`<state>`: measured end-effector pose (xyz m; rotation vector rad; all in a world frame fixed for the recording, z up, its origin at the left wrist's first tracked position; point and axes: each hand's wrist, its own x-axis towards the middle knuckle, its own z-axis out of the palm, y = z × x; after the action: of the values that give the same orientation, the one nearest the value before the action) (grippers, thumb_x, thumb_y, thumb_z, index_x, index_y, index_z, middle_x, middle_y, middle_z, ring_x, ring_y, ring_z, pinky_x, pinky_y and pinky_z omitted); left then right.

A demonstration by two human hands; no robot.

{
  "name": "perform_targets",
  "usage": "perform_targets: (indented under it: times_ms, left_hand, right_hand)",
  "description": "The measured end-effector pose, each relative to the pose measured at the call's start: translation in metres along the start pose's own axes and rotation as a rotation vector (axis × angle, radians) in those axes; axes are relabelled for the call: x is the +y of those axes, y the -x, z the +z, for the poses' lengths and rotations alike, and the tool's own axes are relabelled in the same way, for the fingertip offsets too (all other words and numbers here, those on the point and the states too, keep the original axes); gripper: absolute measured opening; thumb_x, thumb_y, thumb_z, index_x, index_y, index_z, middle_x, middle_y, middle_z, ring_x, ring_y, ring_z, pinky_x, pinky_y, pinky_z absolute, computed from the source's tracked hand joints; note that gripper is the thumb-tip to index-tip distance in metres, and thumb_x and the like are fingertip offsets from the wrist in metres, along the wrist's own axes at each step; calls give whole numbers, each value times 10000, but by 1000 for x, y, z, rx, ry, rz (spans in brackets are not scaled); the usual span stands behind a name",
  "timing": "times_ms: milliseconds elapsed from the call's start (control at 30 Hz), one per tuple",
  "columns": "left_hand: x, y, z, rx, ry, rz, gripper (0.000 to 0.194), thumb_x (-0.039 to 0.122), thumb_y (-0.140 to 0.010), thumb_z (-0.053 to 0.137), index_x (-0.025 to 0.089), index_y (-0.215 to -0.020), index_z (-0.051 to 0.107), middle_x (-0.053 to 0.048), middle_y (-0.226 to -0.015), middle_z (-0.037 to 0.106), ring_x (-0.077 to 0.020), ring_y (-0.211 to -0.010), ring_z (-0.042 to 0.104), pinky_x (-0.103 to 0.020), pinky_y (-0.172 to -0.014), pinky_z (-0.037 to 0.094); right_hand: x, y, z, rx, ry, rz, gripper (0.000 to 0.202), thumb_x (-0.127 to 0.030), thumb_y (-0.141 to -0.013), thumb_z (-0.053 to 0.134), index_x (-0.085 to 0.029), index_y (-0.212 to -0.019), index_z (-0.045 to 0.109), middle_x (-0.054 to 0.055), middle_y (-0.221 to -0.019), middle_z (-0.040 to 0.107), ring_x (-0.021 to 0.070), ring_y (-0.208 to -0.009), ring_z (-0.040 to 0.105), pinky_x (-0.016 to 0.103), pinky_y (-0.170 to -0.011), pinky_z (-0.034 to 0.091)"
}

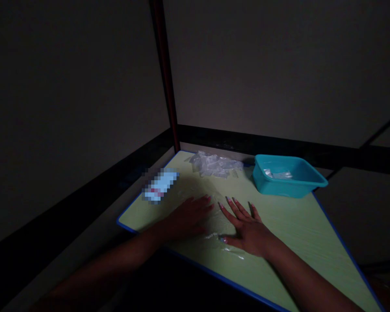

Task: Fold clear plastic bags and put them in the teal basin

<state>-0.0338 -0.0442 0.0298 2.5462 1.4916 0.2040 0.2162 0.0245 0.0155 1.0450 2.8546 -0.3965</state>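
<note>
A thin clear plastic sheet or bag (213,236) lies flat on the pale green table (299,242), its outline hard to make out in the dim light. My left hand (190,216) rests over its left part, palm down with the fingers stretched to the right. On the right side my right hand (247,229) lies palm down, fingers spread, the thumb touching the plastic. Neither hand is closed on anything. Behind them, near the table's back corner, is a loose pile of crumpled clear plastic bags (214,164).
At the back right stands a turquoise basin (282,188) with some clear plastic packets (279,174) inside. A blurred-out, bright flat object (160,186) lies by the left edge. Walls meet behind the blue-edged table.
</note>
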Motion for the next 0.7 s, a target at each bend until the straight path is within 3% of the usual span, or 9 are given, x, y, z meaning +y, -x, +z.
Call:
perform_targets:
  times_ms: [167,500,700]
  left_hand:
    - [-6,7,2,-139,111,164,833,654,-844,491,247,-1505,189,-136,-1547,215,-301,-1426,205,-523,-1146,109]
    - [-17,23,1,-203,77,105,1020,737,-745,536,219,-1517,118,-182,-1558,113,-368,-1432,113,-595,-1119,56]
    - [4,9,1,-86,33,22,797,646,-898,371,221,-1518,104,-170,-1567,92,-320,-1447,81,-587,-1123,94]
  right_hand:
    - [-1,0,-4,-11,-31,0,947,-800,-750,435,-332,-1501,98,106,-1561,-23,334,-1428,-14,653,-1071,-54]
    - [-1,0,-8,-50,-48,16,1020,-823,-694,482,-337,-1500,87,83,-1565,-34,345,-1421,-52,643,-1076,-65]
    - [-2,1,-10,-66,-44,17,1010,-846,-699,429,-325,-1501,103,82,-1558,-55,329,-1420,-68,640,-1077,-65]
